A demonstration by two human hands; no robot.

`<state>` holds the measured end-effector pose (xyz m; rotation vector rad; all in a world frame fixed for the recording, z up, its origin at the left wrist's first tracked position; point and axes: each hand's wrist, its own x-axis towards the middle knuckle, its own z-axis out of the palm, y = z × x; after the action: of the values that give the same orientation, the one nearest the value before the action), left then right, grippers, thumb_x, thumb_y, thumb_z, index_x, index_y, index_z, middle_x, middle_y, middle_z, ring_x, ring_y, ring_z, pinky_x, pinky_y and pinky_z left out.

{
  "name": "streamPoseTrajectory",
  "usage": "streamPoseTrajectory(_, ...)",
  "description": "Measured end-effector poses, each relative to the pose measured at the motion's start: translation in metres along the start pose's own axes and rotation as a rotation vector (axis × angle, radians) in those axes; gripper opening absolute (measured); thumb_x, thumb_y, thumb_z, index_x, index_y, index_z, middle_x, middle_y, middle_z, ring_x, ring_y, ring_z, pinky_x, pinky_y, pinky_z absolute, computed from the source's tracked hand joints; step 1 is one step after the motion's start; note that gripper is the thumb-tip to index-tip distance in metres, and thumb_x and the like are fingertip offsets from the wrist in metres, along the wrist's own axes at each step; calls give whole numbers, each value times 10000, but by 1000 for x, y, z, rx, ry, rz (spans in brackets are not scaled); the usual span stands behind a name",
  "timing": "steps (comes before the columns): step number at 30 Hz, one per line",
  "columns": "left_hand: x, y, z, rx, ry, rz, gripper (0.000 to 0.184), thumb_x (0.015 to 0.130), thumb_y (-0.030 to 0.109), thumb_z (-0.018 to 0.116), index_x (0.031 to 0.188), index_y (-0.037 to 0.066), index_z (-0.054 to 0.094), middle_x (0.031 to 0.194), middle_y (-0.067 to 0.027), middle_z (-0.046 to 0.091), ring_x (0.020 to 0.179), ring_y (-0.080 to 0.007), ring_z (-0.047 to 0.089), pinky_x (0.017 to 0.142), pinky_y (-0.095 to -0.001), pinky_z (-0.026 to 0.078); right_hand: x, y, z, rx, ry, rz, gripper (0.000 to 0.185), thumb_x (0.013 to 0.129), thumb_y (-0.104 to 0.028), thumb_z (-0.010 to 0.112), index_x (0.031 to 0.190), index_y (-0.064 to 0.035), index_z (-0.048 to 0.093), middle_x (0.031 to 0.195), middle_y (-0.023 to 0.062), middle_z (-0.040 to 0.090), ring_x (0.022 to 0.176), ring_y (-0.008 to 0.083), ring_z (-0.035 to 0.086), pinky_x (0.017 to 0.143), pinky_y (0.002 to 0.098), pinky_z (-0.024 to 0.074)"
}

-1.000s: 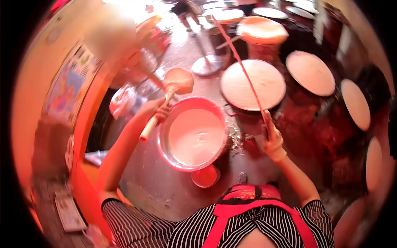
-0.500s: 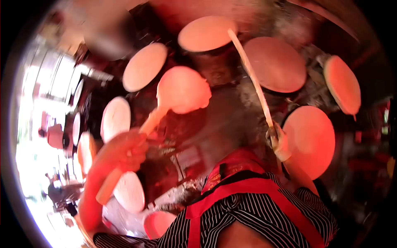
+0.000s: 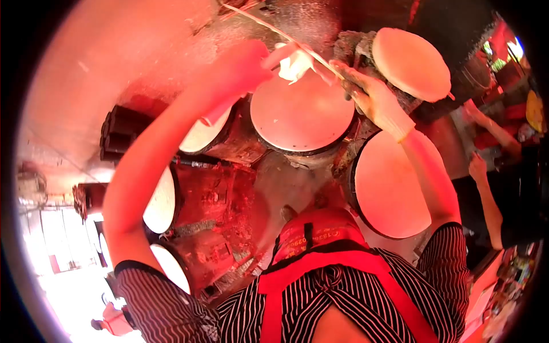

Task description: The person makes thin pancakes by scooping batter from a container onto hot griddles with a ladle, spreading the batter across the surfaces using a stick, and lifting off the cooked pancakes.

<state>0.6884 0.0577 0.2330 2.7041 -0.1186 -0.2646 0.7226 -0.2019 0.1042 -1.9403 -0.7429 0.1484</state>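
My left hand (image 3: pixel 246 66) is closed around the handle of a ladle, reaching over the middle round griddle (image 3: pixel 303 117). At the ladle's far end a bright white, wet-looking mass (image 3: pixel 295 66) shows above the griddle; glare and blur hide the exact edge. My right hand (image 3: pixel 374 100), in a pale knitted glove with dark stains, grips a long thin wooden stick (image 3: pixel 274 30) near its lower end. The stick slants up to the left, passing close to the white mass. Whether the two touch, I cannot tell.
More round griddles surround me: one at lower right (image 3: pixel 394 183), another at upper right (image 3: pixel 412 64), several at left, including one (image 3: pixel 160 203). Dark pipes (image 3: pixel 123 131) lie behind my left arm. At far right, another person's arms (image 3: pixel 489 194) reach in.
My view has turned right. The ladle, earlier showing its round pale head low at left, is now raised over the middle griddle. The stick has swung left, nearer the ladle.
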Motion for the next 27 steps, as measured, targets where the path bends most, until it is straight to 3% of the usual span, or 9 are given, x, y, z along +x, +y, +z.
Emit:
streamPoseTrajectory(3, 28, -22, 43, -66, 68, 129, 304, 767, 129, 677, 1012, 11, 541, 727, -77, 595, 565, -122, 578, 479, -276, 472, -30, 30, 6, 303, 32, 466, 455, 954, -84, 389, 1368, -266, 441, 714, -67, 433, 524, 31, 374, 430, 203, 309)
streamPoseTrajectory(6, 39, -41, 101, -358, 48, 94, 321, 747, 97, 689, 1013, 7, 533, 723, -79, 599, 564, -139, 583, 481, -284, 480, -92, 81, 60, 651, 233, 622, 442, 959, -94, 387, 1357, -275, 449, 672, -64, 457, 392, 72, 340, 340, 244, 300)
streamPoseTrajectory(8, 53, -65, 140, -503, -60, 4, 320, 747, 79, 687, 1011, -4, 525, 718, -76, 599, 582, -154, 595, 493, -285, 487, -123, 82, 105, 771, 341, 790, 439, 960, -121, 423, 1365, -290, 437, 698, -44, 470, 485, 48, 415, 419, 207, 363)
streamPoseTrajectory(10, 70, -86, 188, -655, -81, -24, 323, 775, 112, 665, 1037, -8, 518, 708, -70, 597, 624, -168, 611, 527, -311, 493, -161, 121, 169, 310, 524, 526, 535, 888, -99, 525, 1382, -269, 411, 840, 32, 563, 705, 178, 550, 613, 320, 454)
streamPoseTrajectory(12, 91, -118, 255, -535, 65, 90, 310, 795, 151, 653, 1034, -3, 529, 688, -89, 596, 634, -207, 619, 552, -340, 492, -180, 115, 219, -138, 551, 567, 629, 835, -90, 580, 1400, -273, 373, 926, 107, 593, 866, 289, 589, 760, 400, 477)
streamPoseTrajectory(19, 120, -135, 218, -219, 451, 230, 277, 774, 140, 618, 1037, 54, 597, 854, -147, 612, 797, -330, 611, 660, -425, 482, -107, 103, 268, -533, 621, 879, 704, 796, -129, 596, 1416, -301, 312, 908, 206, 570, 916, 398, 570, 808, 473, 465)
streamPoseTrajectory(23, 144, -138, 167, -105, 625, 325, 189, 746, 111, 611, 935, 103, 619, 850, -122, 580, 809, -334, 597, 671, -433, 473, -69, 104, 251, 441, 899, 586, 489, 903, -226, 563, 1365, -134, 430, 752, -7, 561, 568, 99, 493, 522, 248, 406)
streamPoseTrajectory(24, 141, -139, 158, -150, 568, 311, 115, 740, 105, 607, 854, 114, 622, 826, -119, 565, 799, -329, 593, 672, -430, 469, -72, 63, 248, 924, 933, 551, 422, 931, -239, 540, 1322, -89, 488, 775, -83, 519, 553, 2, 349, 498, 161, 277)
streamPoseTrajectory(27, 133, -153, 157, -260, 477, 306, 60, 718, 96, 617, 761, 128, 643, 709, -107, 581, 689, -306, 593, 620, -393, 463, -88, 66, 291, 862, 1182, 536, 392, 937, -204, 525, 1320, -129, 501, 695, -97, 475, 522, 4, 338, 466, 170, 259)
